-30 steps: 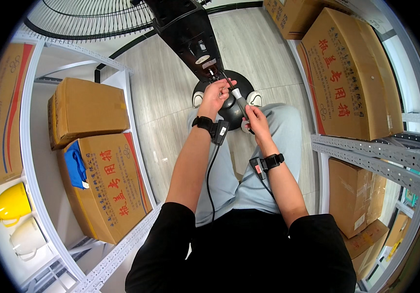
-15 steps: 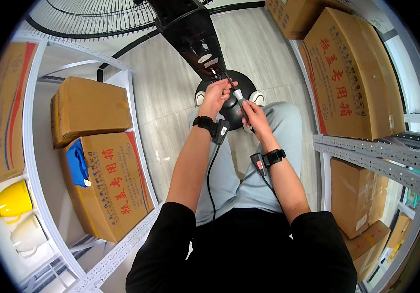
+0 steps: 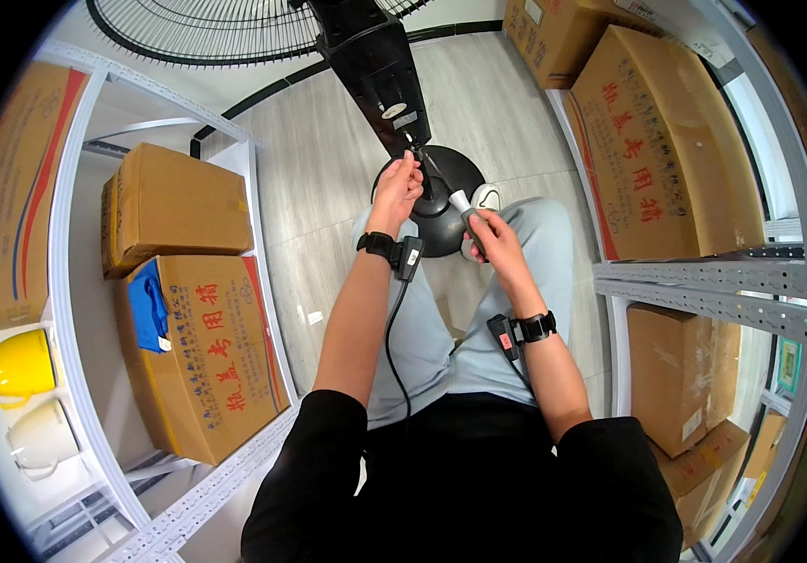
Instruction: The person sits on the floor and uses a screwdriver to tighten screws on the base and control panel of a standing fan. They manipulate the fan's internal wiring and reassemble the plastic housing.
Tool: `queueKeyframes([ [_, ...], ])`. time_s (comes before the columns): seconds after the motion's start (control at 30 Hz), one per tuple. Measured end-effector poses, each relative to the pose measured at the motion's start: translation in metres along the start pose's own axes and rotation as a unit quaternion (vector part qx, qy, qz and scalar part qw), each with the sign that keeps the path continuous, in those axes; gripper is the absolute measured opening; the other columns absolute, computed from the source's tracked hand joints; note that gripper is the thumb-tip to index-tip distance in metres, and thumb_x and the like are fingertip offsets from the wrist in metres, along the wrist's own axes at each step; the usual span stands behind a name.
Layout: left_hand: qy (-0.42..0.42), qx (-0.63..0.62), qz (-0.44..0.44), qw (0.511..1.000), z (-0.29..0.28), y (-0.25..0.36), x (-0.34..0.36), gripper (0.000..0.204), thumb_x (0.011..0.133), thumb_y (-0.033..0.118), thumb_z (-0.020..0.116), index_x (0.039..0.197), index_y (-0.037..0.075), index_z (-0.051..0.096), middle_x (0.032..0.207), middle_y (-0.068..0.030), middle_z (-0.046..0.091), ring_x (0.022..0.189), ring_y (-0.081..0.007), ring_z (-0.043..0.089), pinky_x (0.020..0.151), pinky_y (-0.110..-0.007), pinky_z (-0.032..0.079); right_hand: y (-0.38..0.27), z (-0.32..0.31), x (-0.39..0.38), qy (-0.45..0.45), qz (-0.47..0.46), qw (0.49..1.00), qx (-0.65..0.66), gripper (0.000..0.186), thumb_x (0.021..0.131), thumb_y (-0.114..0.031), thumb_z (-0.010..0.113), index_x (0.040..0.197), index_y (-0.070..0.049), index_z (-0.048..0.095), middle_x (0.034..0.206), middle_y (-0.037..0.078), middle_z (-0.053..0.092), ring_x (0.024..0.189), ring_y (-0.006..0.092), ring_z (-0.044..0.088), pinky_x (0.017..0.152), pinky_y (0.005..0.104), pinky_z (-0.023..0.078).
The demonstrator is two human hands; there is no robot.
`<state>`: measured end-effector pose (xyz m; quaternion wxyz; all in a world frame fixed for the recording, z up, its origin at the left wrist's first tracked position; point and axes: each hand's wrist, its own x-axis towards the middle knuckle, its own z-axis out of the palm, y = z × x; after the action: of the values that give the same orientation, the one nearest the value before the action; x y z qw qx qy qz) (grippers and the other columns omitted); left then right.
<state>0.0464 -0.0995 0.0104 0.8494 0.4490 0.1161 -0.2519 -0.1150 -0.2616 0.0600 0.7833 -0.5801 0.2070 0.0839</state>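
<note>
A black standing fan is in front of me, its round base on the floor between my feet. My right hand is closed round the grey handle of a screwdriver. The screwdriver's thin shaft slants up and left toward the lower end of the fan's housing; its tip is too small to make out. Just left of the shaft, my left hand has its fingers pinched together below the housing. Whatever those fingers hold is too small to name. Both wrists wear black straps with cabled boxes.
Metal shelving stands on my left with cardboard boxes, a blue cloth, a yellow mug and a white mug. More shelving with large boxes rises on my right. The fan's wire guard spans the upper left.
The screwdriver and my right hand have drawn slightly down and right, away from the left hand. My left hand's fingers have drawn together. The whole view has shifted a little.
</note>
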Motion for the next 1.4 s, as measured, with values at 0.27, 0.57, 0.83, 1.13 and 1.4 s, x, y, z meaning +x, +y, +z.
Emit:
queueKeyframes([
  [0.27,-0.075,-0.036,-0.001,0.997,-0.016,0.009,-0.014,0.016,0.095,0.009,0.052,0.105,-0.003,0.055,0.085,-0.0097,0.056,0.061,-0.0072,0.041,0.048,-0.02,0.032,0.004,0.01,-0.015,0.019,-0.022,0.997,-0.074,0.035,0.09,-0.03,0.063,0.114,-0.005,0.061,0.077,0.001,0.062,0.057,0.0058,0.055,0.049,0.0203,0.041],
  [0.57,-0.086,-0.075,0.02,0.993,-0.022,0.017,-0.019,0.015,0.095,0.004,0.051,0.108,-0.002,0.054,0.102,-0.0162,0.061,0.063,-0.0073,0.043,0.049,-0.019,0.035,0.004,0.019,-0.018,0.03,-0.037,0.993,-0.111,0.036,0.089,-0.031,0.065,0.113,-0.004,0.062,0.077,0.001,0.064,0.057,0.0061,0.056,0.048,0.0212,0.041],
  [0.83,-0.127,-0.11,0.023,0.986,-0.025,0.02,-0.02,0.012,0.095,0.004,0.05,0.104,-0.003,0.053,0.102,-0.0167,0.059,0.062,-0.007,0.041,0.05,-0.019,0.035,0.007,0.02,-0.016,0.03,-0.031,0.993,-0.111,0.037,0.089,-0.032,0.064,0.115,-0.005,0.062,0.077,0.001,0.064,0.057,0.0059,0.056,0.048,0.0213,0.04],
  [1.13,-0.126,-0.002,0.072,0.989,-0.015,0.025,-0.026,0.009,0.096,0.007,0.049,0.102,0.0,0.052,0.099,-0.0136,0.061,0.059,-0.0052,0.038,0.049,-0.019,0.033,0.0,0.019,-0.019,0.037,-0.022,0.993,-0.111,0.037,0.09,-0.031,0.064,0.115,-0.003,0.063,0.076,0.003,0.064,0.058,0.007,0.055,0.052,0.022,0.042],
  [1.4,-0.108,0.182,0.104,0.972,-0.017,0.018,-0.023,0.009,0.096,0.009,0.051,0.099,0.003,0.056,0.084,-0.0045,0.062,0.059,-0.0032,0.039,0.05,-0.018,0.032,-0.014,0.005,-0.025,0.106,-0.163,0.927,-0.321,0.038,0.084,-0.027,0.069,0.113,-0.004,0.065,0.086,0.007,0.068,0.074,0.0117,0.061,0.068,0.0254,0.048],
])
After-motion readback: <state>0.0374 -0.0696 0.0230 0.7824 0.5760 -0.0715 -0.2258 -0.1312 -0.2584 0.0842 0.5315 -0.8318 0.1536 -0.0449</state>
